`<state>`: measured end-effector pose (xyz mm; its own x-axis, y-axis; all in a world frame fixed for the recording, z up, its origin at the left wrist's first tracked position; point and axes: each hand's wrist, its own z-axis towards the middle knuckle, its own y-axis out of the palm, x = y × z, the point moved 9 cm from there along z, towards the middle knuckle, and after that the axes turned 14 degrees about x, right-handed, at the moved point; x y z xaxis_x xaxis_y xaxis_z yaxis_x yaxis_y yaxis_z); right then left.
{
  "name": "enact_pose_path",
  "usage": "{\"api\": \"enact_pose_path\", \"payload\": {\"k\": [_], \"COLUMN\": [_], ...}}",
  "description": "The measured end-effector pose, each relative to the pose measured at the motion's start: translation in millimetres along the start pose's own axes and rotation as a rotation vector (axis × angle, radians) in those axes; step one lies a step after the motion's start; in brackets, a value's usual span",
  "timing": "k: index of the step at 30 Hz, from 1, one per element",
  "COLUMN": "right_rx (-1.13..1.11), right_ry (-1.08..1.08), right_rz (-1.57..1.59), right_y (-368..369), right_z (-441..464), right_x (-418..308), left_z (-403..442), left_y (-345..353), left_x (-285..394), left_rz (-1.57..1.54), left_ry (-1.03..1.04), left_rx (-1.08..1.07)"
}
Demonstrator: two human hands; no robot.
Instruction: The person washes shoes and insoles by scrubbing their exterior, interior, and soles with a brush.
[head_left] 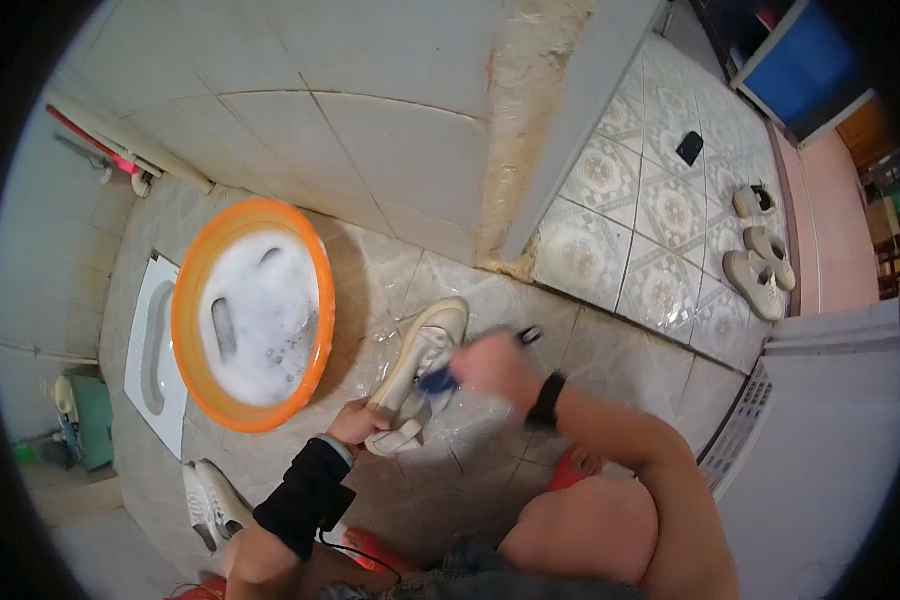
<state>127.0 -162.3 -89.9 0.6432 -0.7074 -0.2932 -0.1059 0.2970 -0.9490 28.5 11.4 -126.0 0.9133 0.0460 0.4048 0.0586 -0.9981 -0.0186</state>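
Note:
My left hand (pixel 355 425) is closed on the heel end of a white sneaker (pixel 407 368), which lies over the tiled floor with its toe pointing away from me. My right hand (pixel 495 365), smeared by motion, grips a blue brush (pixel 437 382) against the laces side of the sneaker. The handle's dark end sticks out beyond my fist. Left of the sneaker stands an orange basin (pixel 322 350) of white suds, with dark shapes partly showing in the foam.
A squat toilet (pixel 154 340) lies behind the basin at the left. White shoes (pixel 215 505) rest near my left foot. Beyond a raised tile step at the right are more shoes (pixel 755 285) and a dark object (pixel 690 148). A white appliance (pixel 820 430) stands at my right.

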Motion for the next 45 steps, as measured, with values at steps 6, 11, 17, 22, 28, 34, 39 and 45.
{"api": "enact_pose_path", "payload": {"k": [6, 11, 17, 22, 28, 34, 39, 45], "right_rx": [0.288, 0.349, 0.385, 0.349, 0.343, 0.121, 0.187, 0.156], "right_ry": [0.199, 0.42, 0.698, 0.648, 0.414, 0.095, 0.16, 0.233], "right_rz": [-0.34, -0.072, -0.074, -0.038, 0.053, 0.094, -0.039, -0.072], "right_y": [-42, -26, -7, -24, -46, -26, -40, -23], "right_z": [-1, -4, -23, -13, 2, 17, 10, 20], "right_x": [104, 71, 116, 96, 52, -14, 14, 42], "left_z": [-16, -11, -39, -52, -20, -20, -19, -26], "left_y": [9, -7, -33, -20, -25, -15, -14, -7], "left_x": [3, 10, 57, 74, 27, 17, 8, 13], "left_rz": [-0.206, -0.294, -0.039, 0.703, -0.154, -0.166, -0.12, -0.111], "left_ry": [-0.159, -0.047, 0.652, 1.169, 0.265, 0.155, 0.05, 0.053], "left_rx": [-0.29, 0.039, 0.429, 0.638, 0.453, 0.386, 0.373, 0.342]}}
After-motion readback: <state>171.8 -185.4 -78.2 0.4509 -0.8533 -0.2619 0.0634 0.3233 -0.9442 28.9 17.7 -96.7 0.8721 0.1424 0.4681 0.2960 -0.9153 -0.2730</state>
